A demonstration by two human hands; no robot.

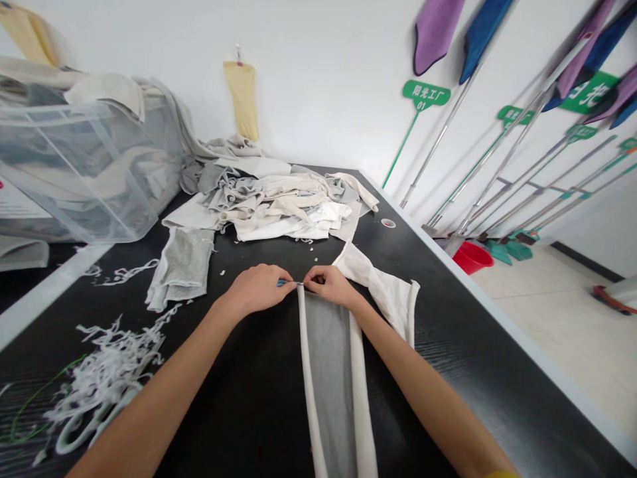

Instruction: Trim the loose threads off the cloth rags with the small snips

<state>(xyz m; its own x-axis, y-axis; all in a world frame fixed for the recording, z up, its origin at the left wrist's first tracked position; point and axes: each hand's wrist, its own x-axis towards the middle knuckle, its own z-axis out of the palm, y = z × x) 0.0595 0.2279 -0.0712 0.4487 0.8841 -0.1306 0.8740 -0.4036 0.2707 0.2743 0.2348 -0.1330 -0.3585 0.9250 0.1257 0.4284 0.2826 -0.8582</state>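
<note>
A long grey cloth strip with white edges (331, 372) runs toward me over the black table. At its far end my right hand (326, 282) pinches the corner between closed fingers. Just left of it, my left hand (263, 287) is closed on a small blue-handled tool (282, 283), whose metal tip meets the strip's left corner. The tool is mostly hidden by the fingers. Beyond and right of my right forearm lies a white cloth piece (385, 282). A folded grey cloth (183, 265) rests left of my left hand.
A heap of white and grey cloths (288, 199) covers the table's far end. Cut scraps (107, 372) lie left of my left forearm. A clear plastic bin (94, 172) full of cloth stands at the left. Mops and a red bucket (470, 257) are beyond the right table edge (478, 299).
</note>
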